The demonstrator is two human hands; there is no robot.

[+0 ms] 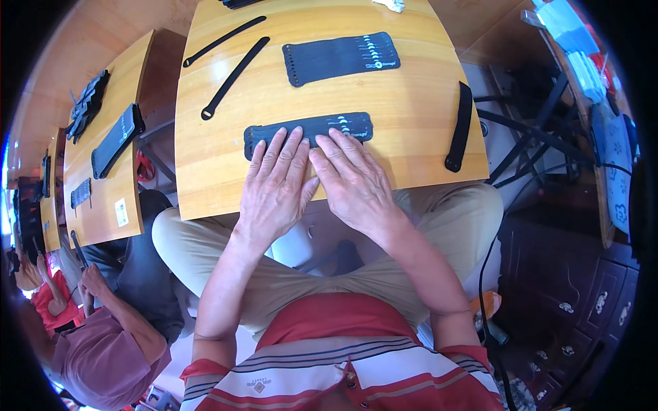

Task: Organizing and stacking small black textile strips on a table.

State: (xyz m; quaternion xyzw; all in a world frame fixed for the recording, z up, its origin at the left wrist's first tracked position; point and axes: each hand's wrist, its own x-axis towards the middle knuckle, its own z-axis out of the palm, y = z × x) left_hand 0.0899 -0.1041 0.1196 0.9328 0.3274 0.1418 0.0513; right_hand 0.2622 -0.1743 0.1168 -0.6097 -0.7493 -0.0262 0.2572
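Resting left hand [274, 186] and right hand [353, 178] with straight fingers slightly spread, flat on black strap bundle [317, 128] near front edge of wooden table [212, 164]. Can't see inside dark drawer cabinet [567, 325], lower right.

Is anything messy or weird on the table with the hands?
Nothing clearly looks spilled or broken. Two loose straps at the upper left and a single strap near the right edge look a bit stray, because the near bundle, under the left hand and right hand, lies neatly together.
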